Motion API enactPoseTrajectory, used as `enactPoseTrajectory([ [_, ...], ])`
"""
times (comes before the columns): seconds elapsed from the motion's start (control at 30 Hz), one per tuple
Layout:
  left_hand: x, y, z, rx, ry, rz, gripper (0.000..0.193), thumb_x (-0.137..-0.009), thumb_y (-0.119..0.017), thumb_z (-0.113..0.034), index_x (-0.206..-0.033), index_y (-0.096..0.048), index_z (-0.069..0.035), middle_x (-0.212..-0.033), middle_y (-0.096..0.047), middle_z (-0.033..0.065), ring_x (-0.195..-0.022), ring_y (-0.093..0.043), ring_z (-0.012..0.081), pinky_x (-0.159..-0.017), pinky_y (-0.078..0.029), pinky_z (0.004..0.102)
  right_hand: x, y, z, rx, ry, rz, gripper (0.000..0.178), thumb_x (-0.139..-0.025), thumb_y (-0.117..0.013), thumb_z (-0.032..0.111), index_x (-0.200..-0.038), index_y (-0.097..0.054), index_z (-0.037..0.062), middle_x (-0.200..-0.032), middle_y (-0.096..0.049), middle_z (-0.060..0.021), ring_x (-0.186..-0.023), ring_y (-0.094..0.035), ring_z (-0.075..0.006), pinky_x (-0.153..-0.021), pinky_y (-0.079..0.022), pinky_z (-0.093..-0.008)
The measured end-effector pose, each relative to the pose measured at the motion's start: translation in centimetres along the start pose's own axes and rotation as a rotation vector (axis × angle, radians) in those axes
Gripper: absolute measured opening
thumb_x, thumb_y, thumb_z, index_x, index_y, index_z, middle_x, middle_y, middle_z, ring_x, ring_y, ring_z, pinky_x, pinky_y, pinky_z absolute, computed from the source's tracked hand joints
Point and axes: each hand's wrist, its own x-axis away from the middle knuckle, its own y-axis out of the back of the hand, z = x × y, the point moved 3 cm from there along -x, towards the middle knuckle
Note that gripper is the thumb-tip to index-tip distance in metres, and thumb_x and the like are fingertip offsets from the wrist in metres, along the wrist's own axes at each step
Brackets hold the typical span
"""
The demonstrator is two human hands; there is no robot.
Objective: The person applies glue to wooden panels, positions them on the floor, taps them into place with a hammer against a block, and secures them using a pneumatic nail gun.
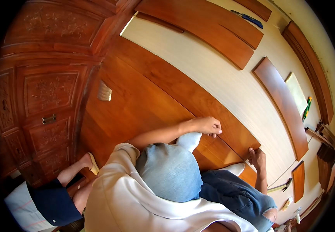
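Reddish-brown floorboards (144, 92) lie under and ahead of me, with a long floorboard (198, 91) along their outer edge. My left hand (208, 127) rests low at the seam beside this board, fingers curled inward; whether anything is between them is hidden. At the board's right end, my right hand (257, 157) has its thumb and bent fingers at the corner, gripping the edge. My right forearm passes beyond my bent knee in torn dark jeans. Pale, faintly striped underlay (229, 96) borders the board.
A carved wooden cabinet (51, 92) stands at left, near another person's slippered foot (94, 164). Loose planks (283, 104) lie on the underlay. A blue utility knife (252, 20) is at the far side; a green-handled tool (307, 108) and a hammer-like tool (287, 185) lie right.
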Motion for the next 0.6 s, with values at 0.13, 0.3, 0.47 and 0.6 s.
enactPoseTrajectory([
  [0.13,0.7,1.8,-1.0,-0.201,-0.111,-0.203,0.027,-0.101,-0.064,-0.026,-0.114,-0.071,-0.004,-0.097,-0.078,0.0101,-0.086,-0.073,0.0235,-0.077,-0.058,0.0381,0.2,-0.6,0.2,-0.026,0.024,0.003,0.047,-0.101,-0.070,0.039,-0.088,-0.060,-0.0049,-0.061,-0.066,-0.0129,-0.048,-0.065,-0.0195,-0.046,-0.051,-0.0324],
  [0.3,0.1,6.6,-0.9,-0.770,-0.563,-0.894,0.023,-0.095,-0.067,-0.015,-0.114,-0.071,-0.004,-0.105,-0.072,0.0152,-0.100,-0.066,0.0360,-0.088,-0.055,0.0459,-0.2,-0.5,-1.1,0.075,0.068,-0.028,0.045,-0.103,-0.066,0.040,-0.090,-0.066,-0.0025,-0.058,-0.064,-0.0103,-0.046,-0.062,-0.0180,-0.047,-0.050,-0.0337],
  [0.47,-0.6,11.3,2.2,-1.084,-0.580,-0.942,0.026,-0.095,-0.067,-0.009,-0.120,-0.068,-0.002,-0.123,-0.063,0.0152,-0.120,-0.057,0.0385,-0.104,-0.048,0.0483,0.2,-0.4,0.5,0.046,-0.015,-0.021,0.039,-0.102,-0.070,0.034,-0.096,-0.061,-0.0032,-0.062,-0.061,-0.0106,-0.052,-0.065,-0.0200,-0.051,-0.052,-0.0347],
  [0.6,-0.8,10.9,2.4,-1.070,-0.613,-0.911,0.029,-0.094,-0.068,-0.008,-0.122,-0.065,-0.002,-0.125,-0.059,0.0154,-0.123,-0.054,0.0399,-0.108,-0.045,0.0494,0.2,-0.2,-0.2,0.034,-0.068,-0.015,0.041,-0.101,-0.071,0.033,-0.099,-0.061,-0.0067,-0.066,-0.064,-0.0127,-0.052,-0.066,-0.0206,-0.050,-0.054,-0.0346],
])
